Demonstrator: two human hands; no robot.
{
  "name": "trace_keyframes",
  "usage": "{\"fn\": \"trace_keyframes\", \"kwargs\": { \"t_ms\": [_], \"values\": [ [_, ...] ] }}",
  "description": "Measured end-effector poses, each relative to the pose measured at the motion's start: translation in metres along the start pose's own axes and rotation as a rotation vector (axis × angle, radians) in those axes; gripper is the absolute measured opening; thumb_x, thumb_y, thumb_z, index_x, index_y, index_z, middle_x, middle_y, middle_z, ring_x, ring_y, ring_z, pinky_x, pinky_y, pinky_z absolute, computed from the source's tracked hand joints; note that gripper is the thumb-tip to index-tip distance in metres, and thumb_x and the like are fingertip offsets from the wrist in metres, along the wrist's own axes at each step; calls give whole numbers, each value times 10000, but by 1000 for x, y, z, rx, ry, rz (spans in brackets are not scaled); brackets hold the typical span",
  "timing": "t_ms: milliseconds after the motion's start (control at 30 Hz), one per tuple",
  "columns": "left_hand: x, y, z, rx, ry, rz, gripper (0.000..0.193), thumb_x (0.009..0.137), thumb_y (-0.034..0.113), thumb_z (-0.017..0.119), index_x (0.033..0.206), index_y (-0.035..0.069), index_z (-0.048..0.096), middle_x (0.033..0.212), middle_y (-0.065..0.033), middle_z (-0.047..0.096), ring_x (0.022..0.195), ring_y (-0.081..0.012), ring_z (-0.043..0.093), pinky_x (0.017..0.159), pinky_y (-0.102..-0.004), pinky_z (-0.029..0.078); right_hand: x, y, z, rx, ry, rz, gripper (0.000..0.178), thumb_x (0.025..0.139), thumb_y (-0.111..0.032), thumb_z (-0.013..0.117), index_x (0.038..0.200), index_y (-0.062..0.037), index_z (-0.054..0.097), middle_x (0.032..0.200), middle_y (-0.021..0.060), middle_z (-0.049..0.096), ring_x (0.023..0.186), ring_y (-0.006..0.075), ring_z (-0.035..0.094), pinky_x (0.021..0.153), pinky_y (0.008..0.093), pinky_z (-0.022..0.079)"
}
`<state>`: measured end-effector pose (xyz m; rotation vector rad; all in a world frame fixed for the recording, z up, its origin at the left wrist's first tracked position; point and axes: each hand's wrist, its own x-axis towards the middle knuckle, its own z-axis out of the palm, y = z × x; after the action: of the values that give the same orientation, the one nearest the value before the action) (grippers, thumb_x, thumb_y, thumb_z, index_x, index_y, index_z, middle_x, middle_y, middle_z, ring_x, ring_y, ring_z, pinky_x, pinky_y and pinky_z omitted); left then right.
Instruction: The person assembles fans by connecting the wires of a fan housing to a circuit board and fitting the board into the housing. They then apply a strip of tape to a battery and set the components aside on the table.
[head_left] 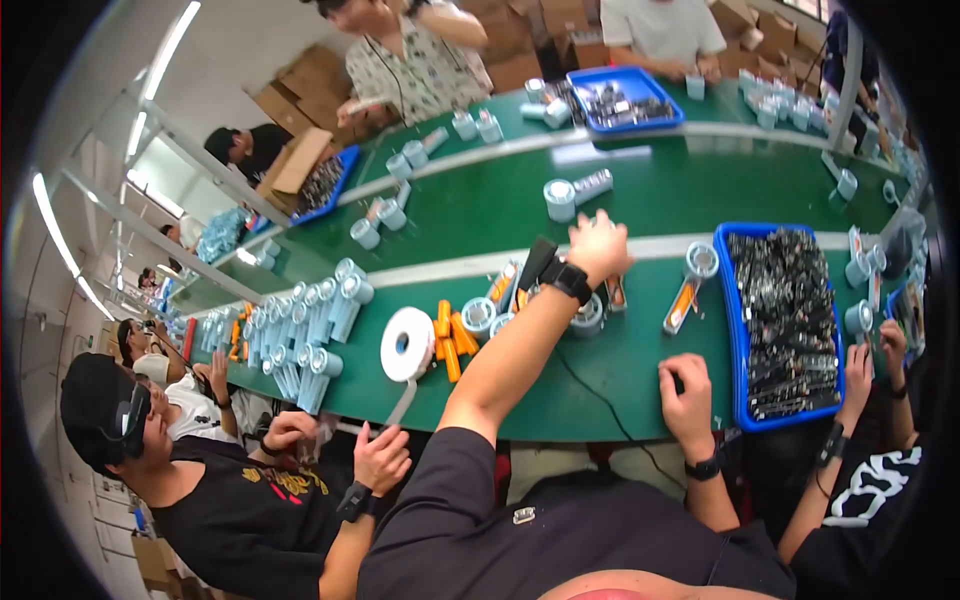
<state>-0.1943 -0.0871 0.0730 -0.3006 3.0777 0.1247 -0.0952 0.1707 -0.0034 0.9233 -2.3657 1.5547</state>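
My left hand [600, 245], with a black watch on its wrist, is stretched far out over the green table [600, 380], fingers apart and nothing seen in it. Below its wrist lie grey tape rolls [587, 316] and a black flat object [535, 264]. My right hand [686, 392] rests curled at the table's near edge, just left of a blue bin [738, 340] full of small dark metal parts. A thin black cable [590, 390] runs across the table between my arms.
A big white tape roll [406, 344], orange tubes [452, 340] and pale blue cylinders [310, 320] lie to the left. A co-worker's hand [380, 456] is at lower left, another co-worker's hand [858, 372] by the bin. A second blue bin [625, 98] stands on the far side.
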Motion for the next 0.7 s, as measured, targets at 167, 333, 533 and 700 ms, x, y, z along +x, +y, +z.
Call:
{"fn": "trace_keyframes", "kwargs": {
  "t_ms": [167, 333, 533, 700],
  "values": [
    [7, -13, 13, -189, 31, 121, 284, 844, 101, 675, 1119, 68, 736, 1246, -202, 561, 1080, -480, 581, 922, -529, 556, -4, 6, -2, -64, -31, -45, 56, 897, -30, 679, 940, 2, 662, 961, 144, 688, 982, 316, 635, 871, 400, 512],
    [-50, 36, 0, -55, 252, 248, 231, 813, 80, 701, 1036, 19, 705, 1190, -221, 557, 1038, -425, 584, 844, -517, 578, -7, 6, 2, 107, 8, 59, 234, 903, -97, 713, 1096, 3, 626, 1066, 151, 668, 1008, 291, 632, 883, 385, 503],
    [-120, 68, -10, -116, 384, 185, 277, 921, 223, 715, 1096, 23, 638, 1143, -249, 535, 951, -447, 628, 768, -474, 586, -19, 0, -18, -45, 33, 191, 584, 846, -144, 798, 1315, 13, 489, 1152, 174, 622, 1080, 299, 614, 945, 386, 487],
    [-169, 64, 1, -280, 195, 12, 305, 946, 278, 714, 1083, 22, 618, 1115, -237, 554, 805, -381, 684, 671, -419, 603, -7, -24, -36, -293, 126, -172, 513, 810, -67, 787, 1255, 13, 545, 1155, 181, 618, 1083, 375, 599, 960, 439, 492]
  ]
}}
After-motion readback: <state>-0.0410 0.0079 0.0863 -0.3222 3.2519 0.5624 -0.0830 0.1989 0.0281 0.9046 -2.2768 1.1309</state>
